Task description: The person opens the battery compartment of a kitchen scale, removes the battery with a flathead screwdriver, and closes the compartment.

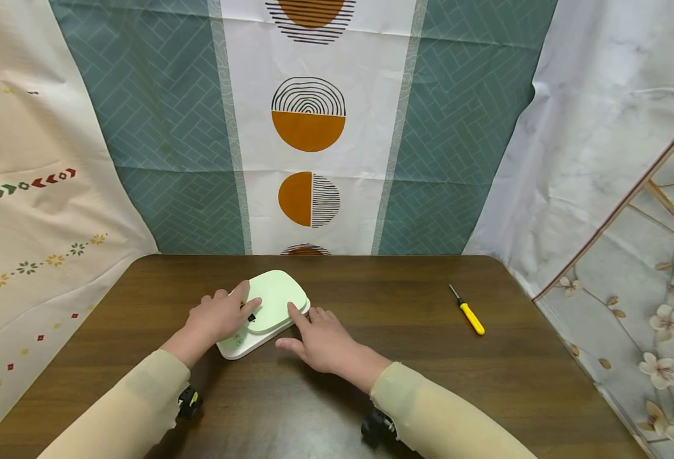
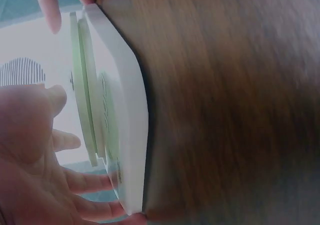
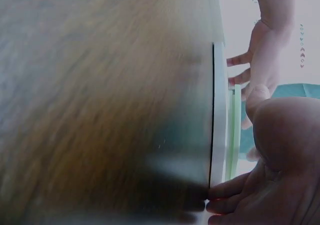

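A kitchen scale (image 1: 273, 299) with a pale green top plate (image 2: 82, 85) and a white base (image 2: 131, 110) lies slanted on the wooden table. My left hand (image 1: 216, 317) reaches over its left side, fingers spread at the base's edge and thumb over the plate; a small black mark shows beside that thumb. At the opposite end, my right hand (image 1: 328, 341) lays its index fingertip at the plate's rim. Its other fingers (image 3: 230, 190) extend along the base's edge, low at the tabletop, while the thumb points away from the scale.
To the right on the brown table (image 1: 382, 287) lies a screwdriver (image 1: 471, 317) with a yellow handle, its shaft pointing to the back. Patterned cloths hang behind the table (image 1: 308, 159) and along both sides. Dark wrist cameras sit under both sleeves.
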A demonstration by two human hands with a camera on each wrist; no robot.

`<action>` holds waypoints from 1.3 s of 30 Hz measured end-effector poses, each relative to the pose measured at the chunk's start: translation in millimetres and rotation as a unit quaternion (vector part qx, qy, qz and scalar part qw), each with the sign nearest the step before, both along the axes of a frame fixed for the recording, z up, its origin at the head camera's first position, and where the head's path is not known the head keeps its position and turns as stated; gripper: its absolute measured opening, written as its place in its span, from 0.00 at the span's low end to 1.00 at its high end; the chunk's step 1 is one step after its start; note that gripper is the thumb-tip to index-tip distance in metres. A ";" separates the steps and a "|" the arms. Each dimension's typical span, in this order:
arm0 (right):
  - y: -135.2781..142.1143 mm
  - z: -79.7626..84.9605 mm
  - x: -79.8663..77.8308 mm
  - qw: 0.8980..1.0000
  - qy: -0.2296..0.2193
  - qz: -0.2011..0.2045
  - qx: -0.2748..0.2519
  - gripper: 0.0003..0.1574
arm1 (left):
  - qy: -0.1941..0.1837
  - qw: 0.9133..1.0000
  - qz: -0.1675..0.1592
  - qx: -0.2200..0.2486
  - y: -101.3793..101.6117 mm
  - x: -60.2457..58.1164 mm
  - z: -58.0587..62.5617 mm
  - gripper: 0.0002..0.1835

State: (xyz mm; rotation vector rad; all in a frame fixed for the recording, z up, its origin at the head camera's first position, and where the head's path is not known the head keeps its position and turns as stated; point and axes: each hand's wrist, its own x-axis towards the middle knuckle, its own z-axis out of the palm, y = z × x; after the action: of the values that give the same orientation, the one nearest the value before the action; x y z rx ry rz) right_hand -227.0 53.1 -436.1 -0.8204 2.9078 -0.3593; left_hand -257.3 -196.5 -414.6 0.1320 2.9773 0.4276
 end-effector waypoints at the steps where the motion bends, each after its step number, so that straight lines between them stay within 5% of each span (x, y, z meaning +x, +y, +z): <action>1: 1.9 0.1 -0.4 1.000 -0.001 -0.001 0.000 0.54 | 0.001 1.000 -0.001 0.000 1.8 0.4 0.2 0.43; 39: 58.0 -2.1 -12.6 0.998 0.013 -0.019 -0.064 0.52 | 0.034 0.998 -0.048 0.007 48.0 23.3 0.0 0.40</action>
State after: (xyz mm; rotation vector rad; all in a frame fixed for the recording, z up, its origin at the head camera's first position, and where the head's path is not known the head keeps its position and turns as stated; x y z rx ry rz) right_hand -239.6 111.1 -438.1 -0.7921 2.9526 -0.5464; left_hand -234.0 -148.4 -414.6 0.2963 3.0187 0.4406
